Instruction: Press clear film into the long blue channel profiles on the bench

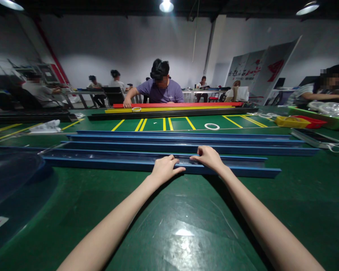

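Observation:
A long blue plastic channel (pixel 101 162) lies crosswise in front of me, its trough facing up. A clear glossy strip (pixel 84 155) seems to lie along the trough. My left hand (pixel 165 168) is closed over the near wall, fingers inside the trough and thumb along the front. Just to the right, my right hand (pixel 209 158) bends its fingers over the far wall, the thumb pointing left inside the trough. Whether either hand also pinches the strip is hidden. Behind lie several more blue channels (pixel 243 149), parallel to this one.
A big roll of clear film (pixel 11 184) stands at left. Across the green table (pixel 183 226), a person (pixel 161 88) handles red, yellow and black channels (pixel 169 112). A white ring (pixel 211 127), a phone (pixel 316 137) and a yellow tray (pixel 292 121) lie toward the right.

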Demonstrator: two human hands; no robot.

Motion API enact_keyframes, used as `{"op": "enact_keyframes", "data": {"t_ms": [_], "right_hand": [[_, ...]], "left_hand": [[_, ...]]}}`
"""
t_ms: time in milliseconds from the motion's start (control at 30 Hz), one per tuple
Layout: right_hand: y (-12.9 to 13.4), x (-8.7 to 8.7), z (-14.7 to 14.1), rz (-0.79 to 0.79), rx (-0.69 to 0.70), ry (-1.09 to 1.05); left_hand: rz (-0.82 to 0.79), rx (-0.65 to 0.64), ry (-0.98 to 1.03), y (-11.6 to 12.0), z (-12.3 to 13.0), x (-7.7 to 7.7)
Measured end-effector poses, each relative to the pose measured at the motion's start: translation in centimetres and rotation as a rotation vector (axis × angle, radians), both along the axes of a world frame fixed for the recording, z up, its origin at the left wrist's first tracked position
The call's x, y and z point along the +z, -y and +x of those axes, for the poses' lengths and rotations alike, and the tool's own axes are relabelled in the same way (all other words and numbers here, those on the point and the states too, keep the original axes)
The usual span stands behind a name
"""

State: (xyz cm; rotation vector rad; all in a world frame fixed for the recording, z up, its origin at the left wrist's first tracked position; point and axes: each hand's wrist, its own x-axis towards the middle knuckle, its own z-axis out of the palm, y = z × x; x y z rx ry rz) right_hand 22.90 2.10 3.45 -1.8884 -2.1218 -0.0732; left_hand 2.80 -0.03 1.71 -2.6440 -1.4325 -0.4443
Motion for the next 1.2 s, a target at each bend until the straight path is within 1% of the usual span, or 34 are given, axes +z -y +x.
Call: {"op": "enact_keyframes", "data": {"t_ms": [167,300,367,533,700,1000,1200], "right_hand": [[0.5,0.3,-0.1,0.022,0.032,0.055],[1.0,0.5,-0.6,0.054,0.020,0.102],[1.3,0.4,-1.1,0.089,0.039,0.108],[1.7,-0.1,-3.4,0.162,0.142,0.104],[1.8,-0.7,-4.8,0.213,0.143,0.128],[1.4,-0.7,-4.5,0.235,0.196,0.191],[1.7,-0.7,-3.2,0.249,0.198,0.207]], "left_hand": [[0.036,-0.012,0.004,-0.1,0.0,-0.3],[0.018,-0.008,0.022,-0.1,0.1,-0.1],[-0.009,-0.005,0.033,0.0,0.1,0.2],[-0.062,-0.008,0.029,0.2,0.1,0.9],[-0.130,-0.043,0.002,0.2,-0.2,1.4],[-0.165,-0.117,-0.021,0.0,-0.7,1.6],[-0.087,-0.108,-0.076,0.2,-0.7,1.8]]}}
